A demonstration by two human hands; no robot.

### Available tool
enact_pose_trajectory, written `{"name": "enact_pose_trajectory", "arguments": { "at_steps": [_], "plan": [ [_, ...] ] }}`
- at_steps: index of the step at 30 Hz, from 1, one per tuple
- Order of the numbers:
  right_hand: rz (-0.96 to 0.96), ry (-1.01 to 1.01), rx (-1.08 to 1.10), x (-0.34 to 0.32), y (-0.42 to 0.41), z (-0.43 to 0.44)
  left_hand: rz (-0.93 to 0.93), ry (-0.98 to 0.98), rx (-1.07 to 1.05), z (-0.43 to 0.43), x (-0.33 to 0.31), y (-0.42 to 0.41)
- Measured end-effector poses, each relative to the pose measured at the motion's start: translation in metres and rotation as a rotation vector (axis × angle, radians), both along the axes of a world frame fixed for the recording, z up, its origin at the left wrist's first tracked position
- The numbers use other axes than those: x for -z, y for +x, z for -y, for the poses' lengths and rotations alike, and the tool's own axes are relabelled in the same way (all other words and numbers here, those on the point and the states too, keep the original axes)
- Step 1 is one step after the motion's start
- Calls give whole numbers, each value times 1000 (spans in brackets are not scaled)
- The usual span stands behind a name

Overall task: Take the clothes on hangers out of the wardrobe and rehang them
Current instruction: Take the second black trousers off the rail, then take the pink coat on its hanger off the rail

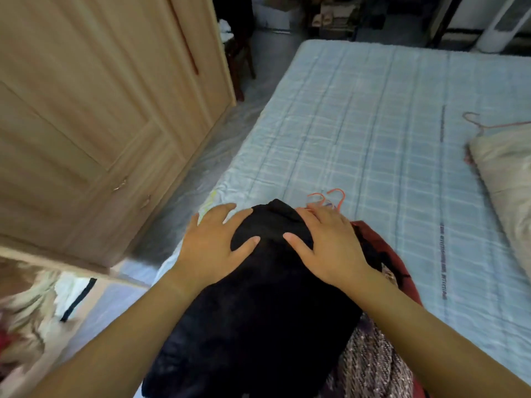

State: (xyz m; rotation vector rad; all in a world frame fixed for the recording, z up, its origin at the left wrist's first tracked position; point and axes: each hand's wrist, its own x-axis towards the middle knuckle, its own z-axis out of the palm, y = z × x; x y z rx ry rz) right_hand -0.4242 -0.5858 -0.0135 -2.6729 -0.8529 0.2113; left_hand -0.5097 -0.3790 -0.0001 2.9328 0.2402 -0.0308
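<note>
Left hand (214, 245): laid flat, fingers spread and straight, palm on the left shoulder of the black garment (258, 311). It grips nothing, and its outer fingers reach past the cloth toward the bed's left edge.

Right hand (327, 248): also flat and ungripped, fingers straight and close together, pressing on the garment's right side. Its fingertips lie at the base of the orange hanger hooks (336, 195). Whether they touch the wire cannot be told.

The black garment tops a pile of clothes on the bed (373, 110), by its left edge at the near end. Its lower part is cut off by the bottom of the frame. Beneath it on the right a red garment (370, 234) and a knitted garment (370, 357) show only as margins. The hanger bodies are hidden under the clothes, with only the hooks showing. Their number is unclear.

At the bed's right edge lies a beige item (505, 173), cut off by the frame, with a pink hanger (482, 126) partly visible just beyond it. Whether the hanger carries it cannot be told.

The wardrobe (86, 110) stands left of the bed, and the doors in view are closed. The lower left corner is blurred, showing light-coloured cloth that cannot be identified.
</note>
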Motion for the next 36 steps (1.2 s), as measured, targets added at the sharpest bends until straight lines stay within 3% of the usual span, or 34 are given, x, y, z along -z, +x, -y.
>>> {"name": "enact_pose_trajectory", "arguments": {
  "at_steps": [12, 25, 36],
  "plan": [
    [37, 68, -500, -49, -184, -167, 112, 10, -514, -108, -39, -273],
    [73, 318, -918, -110, -462, -410, 200, 232, -860, -265, -108, -575],
    [149, 532, -1132, -212, -588, -593, 329, 502, -1095, -392, -211, -716]
  ]
}}
